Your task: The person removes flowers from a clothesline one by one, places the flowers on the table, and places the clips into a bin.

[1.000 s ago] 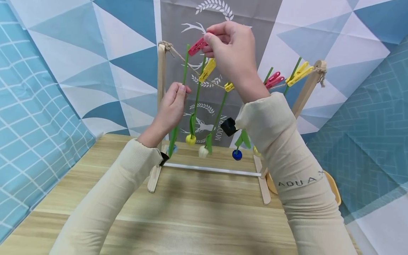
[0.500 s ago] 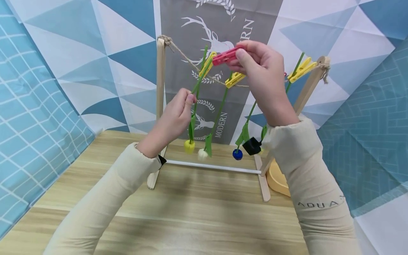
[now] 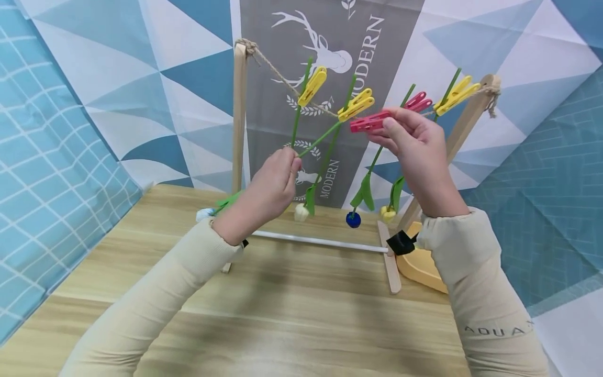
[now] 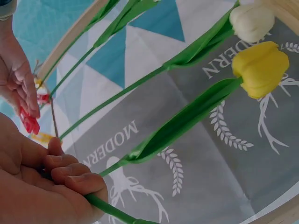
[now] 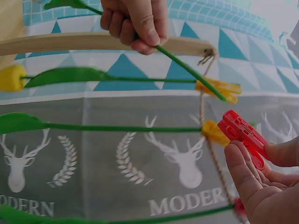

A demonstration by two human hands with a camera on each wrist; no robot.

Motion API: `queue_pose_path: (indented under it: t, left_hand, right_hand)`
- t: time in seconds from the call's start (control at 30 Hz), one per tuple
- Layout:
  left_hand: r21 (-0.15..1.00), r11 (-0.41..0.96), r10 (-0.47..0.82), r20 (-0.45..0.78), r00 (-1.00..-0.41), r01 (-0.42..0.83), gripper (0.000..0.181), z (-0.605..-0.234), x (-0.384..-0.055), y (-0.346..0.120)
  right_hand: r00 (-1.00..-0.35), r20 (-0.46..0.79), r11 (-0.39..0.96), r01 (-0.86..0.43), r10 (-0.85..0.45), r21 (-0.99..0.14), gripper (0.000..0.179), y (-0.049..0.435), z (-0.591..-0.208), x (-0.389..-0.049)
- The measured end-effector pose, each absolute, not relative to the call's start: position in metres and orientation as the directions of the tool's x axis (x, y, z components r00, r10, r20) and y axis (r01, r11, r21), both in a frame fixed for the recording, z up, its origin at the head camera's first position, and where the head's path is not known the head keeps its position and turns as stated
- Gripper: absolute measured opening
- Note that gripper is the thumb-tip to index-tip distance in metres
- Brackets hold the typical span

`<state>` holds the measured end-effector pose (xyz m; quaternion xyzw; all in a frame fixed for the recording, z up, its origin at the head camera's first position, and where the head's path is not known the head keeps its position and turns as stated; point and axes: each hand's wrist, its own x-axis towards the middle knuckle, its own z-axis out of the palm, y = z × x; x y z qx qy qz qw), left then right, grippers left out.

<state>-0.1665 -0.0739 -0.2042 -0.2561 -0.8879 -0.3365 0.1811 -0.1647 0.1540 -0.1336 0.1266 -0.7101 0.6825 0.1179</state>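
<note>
My left hand (image 3: 270, 183) grips the green stem (image 3: 322, 137) of an artificial tulip, whose light blue head (image 3: 204, 213) shows beyond the wrist. The stem slants up to the right. My right hand (image 3: 419, 152) pinches a red clothespin (image 5: 240, 133) between thumb and fingers. In the right wrist view the stem's tip lies close to this clothespin, apart from it. Behind the hands, tulips hang head down from a twine rope (image 3: 278, 73): yellow (image 4: 261, 70), white (image 4: 252, 21), dark blue (image 3: 353, 219) and pale yellow (image 3: 388, 212). Yellow clothespins (image 3: 313, 86) and a red one (image 3: 416, 102) hold their stems.
Two wooden posts (image 3: 239, 115) carry the rope, joined low down by a white bar (image 3: 320, 241). A yellow-orange container (image 3: 421, 267) stands by the right foot on the wood-grain table (image 3: 264, 324). Patterned cloth (image 3: 198, 104) hangs behind.
My right hand has moved right and down with the red clothespin. The left hand has shifted right and lower, and its tulip has tilted from near upright to slanting right.
</note>
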Motion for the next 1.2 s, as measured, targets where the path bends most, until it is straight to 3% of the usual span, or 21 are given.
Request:
queue_pose_path:
  t: [0.47,0.7,0.9,1.2]
  left_hand:
    - [0.36,0.728,0.43,0.422,-0.798,0.583,0.022,-0.235,-0.166,-0.067]
    - [0.16,0.797,0.479,0.419,-0.771,0.582,0.018,-0.256,-0.161,-0.063]
    - [0.025,0.809,0.523,0.426,-0.739,0.587,0.014,-0.275,-0.161,-0.06]
    - [0.02,0.794,0.554,0.389,-0.737,0.607,0.009,-0.298,-0.16,-0.054]
  right_hand:
    - [-0.962,0.27,0.04,-0.271,-0.026,-0.962,0.053,0.186,-0.178,-0.163]
    - [-0.964,0.265,-0.001,-0.265,-0.029,-0.964,0.053,0.203,-0.199,-0.16]
    - [-0.982,0.19,0.03,-0.19,-0.009,-0.981,0.053,0.215,-0.214,-0.157]
    - [-0.991,0.126,-0.052,-0.124,-0.043,-0.991,0.057,0.229,-0.236,-0.156]
